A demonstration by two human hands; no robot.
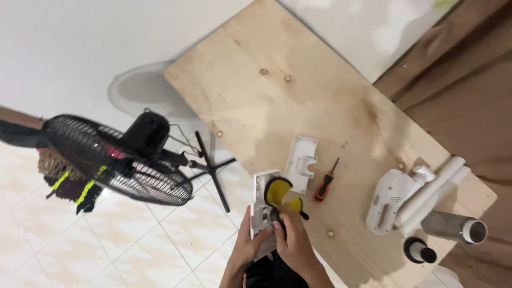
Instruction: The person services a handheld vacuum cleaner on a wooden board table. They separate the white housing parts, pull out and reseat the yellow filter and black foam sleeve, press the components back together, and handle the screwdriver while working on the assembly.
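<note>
White plastic housing [262, 205] with a yellow part [278, 192] inside sits at six o'clock, over the plywood board's [298, 96] near edge. The left hand [248, 246] is clamped on its lower side, and the right hand [292, 240] pinches into it. It looks light, stiff and brittle — best held by the edges. A screwdriver [325, 184] lies at three o'clock — just beside.

Both hands sit at the plywood board's [298, 96] near edge; open bare wood runs from them toward 12 and 1 o'clock, nothing in the way. Toward 2 o'clock the white cover plate [300, 161] and orange-handled screwdriver [324, 184] lie close. At 3 o'clock the white vacuum body [388, 200], tubes [434, 192] and metal cylinder [453, 226] crowd the board; black fan [114, 160] blocks 9–10 o'clock.
</note>
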